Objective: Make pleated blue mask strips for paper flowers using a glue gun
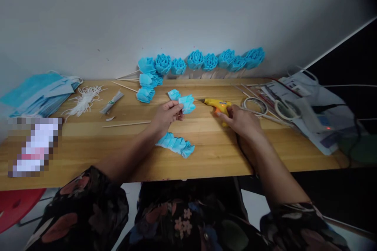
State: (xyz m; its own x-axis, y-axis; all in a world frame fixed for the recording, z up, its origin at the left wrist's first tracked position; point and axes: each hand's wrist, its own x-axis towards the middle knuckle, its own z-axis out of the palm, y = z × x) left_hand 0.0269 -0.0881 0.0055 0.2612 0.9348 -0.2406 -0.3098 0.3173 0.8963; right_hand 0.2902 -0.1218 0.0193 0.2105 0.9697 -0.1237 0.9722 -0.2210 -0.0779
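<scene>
My left hand [169,115] pinches a partly formed blue flower [187,104] between thumb and fingertips, above the table. Wrapped in my right hand is a yellow hot glue gun [216,105] with an orange trigger; its nozzle points left, a little apart from the flower's petals. Below my left wrist lies a pleated blue strip [178,145], its left end hidden by the forearm. A thin wooden stick [126,124] runs left from behind my left hand; whether the hand holds it I cannot tell.
Several finished blue flowers [194,59] line the wall. At left are blue face masks [44,92], white ear loops [85,100], a bundle of wires [112,102] and a blurred-out phone [37,145]. Tape rolls [255,106], sticks and papers lie right. The glue gun's cord [246,155] trails off the front edge.
</scene>
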